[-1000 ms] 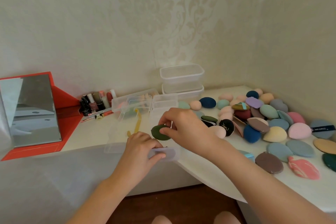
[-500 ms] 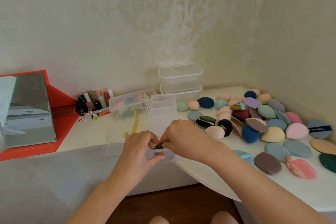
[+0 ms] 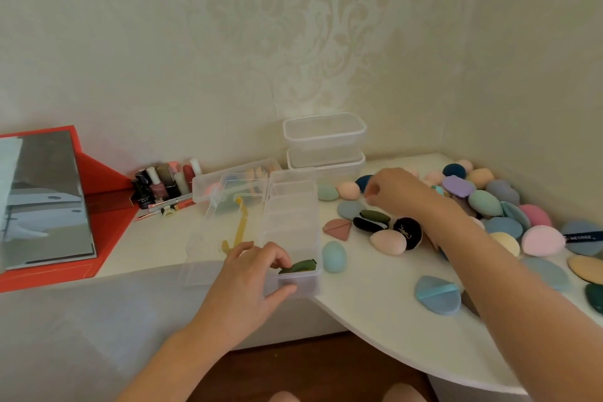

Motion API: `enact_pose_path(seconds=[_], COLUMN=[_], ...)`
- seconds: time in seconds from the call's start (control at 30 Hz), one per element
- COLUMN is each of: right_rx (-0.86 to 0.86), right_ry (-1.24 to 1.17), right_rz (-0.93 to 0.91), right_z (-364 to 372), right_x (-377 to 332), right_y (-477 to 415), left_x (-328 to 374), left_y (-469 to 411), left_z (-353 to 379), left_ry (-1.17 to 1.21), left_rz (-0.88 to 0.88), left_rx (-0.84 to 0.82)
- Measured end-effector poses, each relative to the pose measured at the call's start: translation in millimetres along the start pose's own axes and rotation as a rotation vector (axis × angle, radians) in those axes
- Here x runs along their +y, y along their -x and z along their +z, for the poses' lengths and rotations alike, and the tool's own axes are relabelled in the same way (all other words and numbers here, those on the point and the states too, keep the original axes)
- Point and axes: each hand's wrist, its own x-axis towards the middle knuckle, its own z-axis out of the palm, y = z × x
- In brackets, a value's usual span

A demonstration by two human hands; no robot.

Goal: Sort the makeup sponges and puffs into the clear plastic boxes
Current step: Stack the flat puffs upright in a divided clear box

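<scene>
A long clear divided box (image 3: 293,206) lies on the white table with a dark green puff (image 3: 298,266) in its nearest compartment. My left hand (image 3: 251,274) grips the near end of that box, thumb on its front wall and fingers over the rim beside the puff. My right hand (image 3: 396,191) hovers over the pile of sponges and puffs, fingers loosely curled and holding nothing, just above another dark green puff (image 3: 374,215). A teal egg sponge (image 3: 333,256) lies right of the box.
Two stacked clear tubs (image 3: 324,147) stand against the wall. Another clear box (image 3: 228,189) with a yellow strap lies left of the divided one. Nail polish bottles (image 3: 163,184) and a red-framed mirror (image 3: 45,202) are at left. Several colourful puffs (image 3: 509,222) cover the right side.
The dark green puff went from my right hand into the box's nearest compartment. My right hand let go and moved up and right over the pile. My left hand stayed on the box.
</scene>
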Motion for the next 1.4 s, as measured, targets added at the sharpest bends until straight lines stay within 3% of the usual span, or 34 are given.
enact_pose_path(seconds=[0.1,0.2,0.33,0.7,0.87,1.03,1.4], right_rx=[-0.157,-0.15,-0.131,0.146,0.164,0.182,0.193], right_ry=[0.016,-0.07,-0.142,-0.464,-0.541,-0.314,-0.041], right_rz=[0.027,0.013,-0.008,-0.142,-0.4,-0.571,-0.545], right_z=[10,16,15,-21,-14,19,37], right_x=[18,24,27,23,-27,-61,-78], right_y=[-16,-24,-30,-2,48,71,83], left_x=[1,-7,-8,-5,4,0,-2], left_y=[-2,-3,-5,-8,-5,-5,-2], left_z=[0,6,5,6,4,7,10], left_ry=[-0.083,-0.206,-0.183,-0.037,0.021,-0.057,-0.072], left_rz=[0.08,0.182,0.181,0.116,0.101,0.146,0.154], left_rx=[-0.022,-0.054,-0.055,0.01,0.02,0.071,0.14])
